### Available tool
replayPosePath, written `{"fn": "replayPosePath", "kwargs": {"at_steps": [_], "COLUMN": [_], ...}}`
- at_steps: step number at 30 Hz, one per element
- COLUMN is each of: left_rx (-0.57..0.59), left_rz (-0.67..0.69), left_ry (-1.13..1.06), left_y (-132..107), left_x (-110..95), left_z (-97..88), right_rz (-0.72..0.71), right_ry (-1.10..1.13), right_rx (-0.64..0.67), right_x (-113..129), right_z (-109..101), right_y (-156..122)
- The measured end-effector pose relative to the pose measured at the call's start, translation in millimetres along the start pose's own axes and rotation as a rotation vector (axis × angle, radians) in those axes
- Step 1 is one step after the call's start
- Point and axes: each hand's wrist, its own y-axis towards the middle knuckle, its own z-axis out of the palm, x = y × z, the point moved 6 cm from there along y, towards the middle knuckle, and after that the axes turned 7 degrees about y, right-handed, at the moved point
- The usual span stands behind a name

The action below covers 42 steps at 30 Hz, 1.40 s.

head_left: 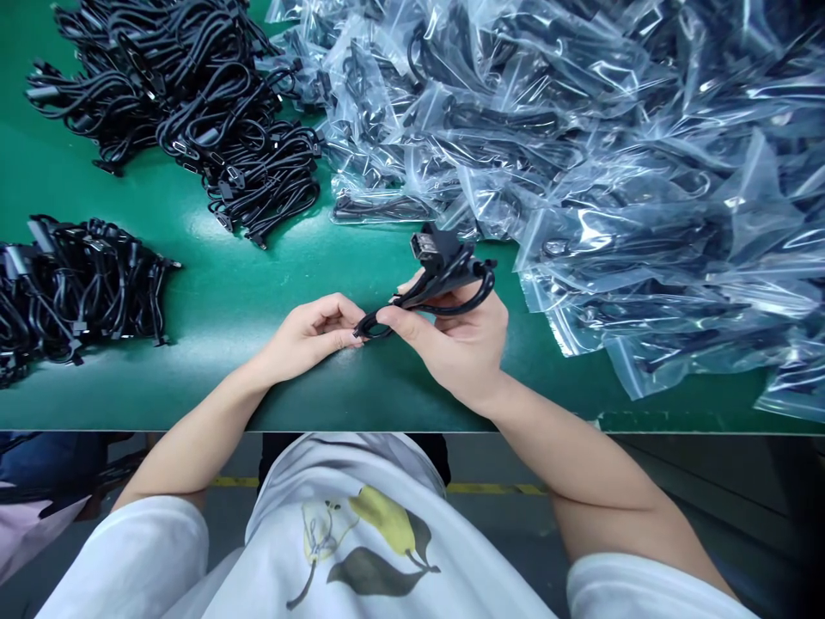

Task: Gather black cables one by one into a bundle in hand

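Note:
A coiled black cable (444, 279) with a USB-type plug sticking up at its top is held over the green table (258, 284). My right hand (461, 340) is closed around the coil, thumb and fingers pinching it. My left hand (313, 334) is closed too, its fingertips pinching the coil's lower left loop end. Both hands hover near the table's front edge, close together.
A big heap of clear plastic bags with cables (612, 155) fills the right and back. Loose black cable bundles lie at the back left (193, 112) and far left (70, 284). The table's front edge (412, 430) runs just below my wrists.

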Motion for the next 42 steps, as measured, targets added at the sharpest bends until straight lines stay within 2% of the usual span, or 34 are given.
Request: {"fn": "replayPosePath", "kwargs": {"at_steps": [3, 6, 10, 11, 12, 13, 14, 16, 17, 19, 20, 22, 25, 29, 33, 38, 42], "left_rx": [0.010, 0.039, 0.085, 0.076, 0.012, -0.113, -0.287, -0.737, -0.948, -1.244, -1.299, -1.211, -1.164, -1.183, -1.224, -1.275, -1.200], "left_rz": [-0.007, -0.005, 0.080, 0.113, 0.163, 0.213, 0.255, 0.265, 0.210, -0.046, -0.207, -0.408, -0.414, -0.311, -0.216, -0.137, -0.038], "left_ry": [-0.023, -0.025, 0.114, 0.196, 0.291, 0.401, 0.523, 0.782, 0.897, 1.097, 1.172, 1.266, 1.307, 1.285, 1.232, 1.201, 1.158], "left_y": [1.5, 3.2, 3.8, 2.9, 0.6, -4.7, -14.4, -49.2, -71.0, -111.3, -126.1, -139.2, -142.1, -138.5, -143.2, -147.2, -135.9], "left_x": [1.7, 3.7, 1.5, 0.2, -3.0, -7.6, -13.5, -26.2, -30.2, -30.0, -26.1, -15.2, -6.2, -4.0, -7.1, -19.7, -41.3], "left_z": [-1.0, 3.3, 12.1, 9.1, -0.2, -16.3, -38.3, -93.2, -120.8, -169.4, -188.0, -208.3, -206.7, -191.7, -189.5, -180.1, -154.3], "right_rz": [-0.011, 0.075, 0.328, 0.403, 0.455, 0.481, 0.492, 0.505, 0.519, 0.559, 0.578, 0.613, 0.639, 0.648, 0.646, 0.666, 0.683], "right_ry": [-0.003, 0.056, 0.378, 0.443, 0.475, 0.479, 0.462, 0.408, 0.380, 0.339, 0.325, 0.297, 0.246, 0.188, 0.153, 0.146, 0.136], "right_rx": [0.001, 0.038, 0.144, 0.149, 0.132, 0.097, 0.061, 0.025, 0.034, 0.080, 0.101, 0.139, 0.185, 0.251, 0.270, 0.268, 0.287], "right_x": [1.0, -1.5, -14.7, -19.9, -24.7, -28.4, -31.2, -33.9, -34.2, -33.6, -33.1, -32.7, -34.7, -41.3, -48.3, -50.9, -50.3], "right_z": [0.0, 1.4, 9.7, 11.7, 12.5, 11.8, 10.8, 9.9, 11.0, 15.5, 18.2, 24.6, 33.3, 38.8, 37.4, 36.1, 35.8], "right_y": [1.4, 7.1, 16.9, 18.7, 20.5, 22.3, 23.3, 22.5, 20.6, 15.1, 12.2, 7.1, 2.8, 0.5, -0.2, -0.2, -2.2]}}
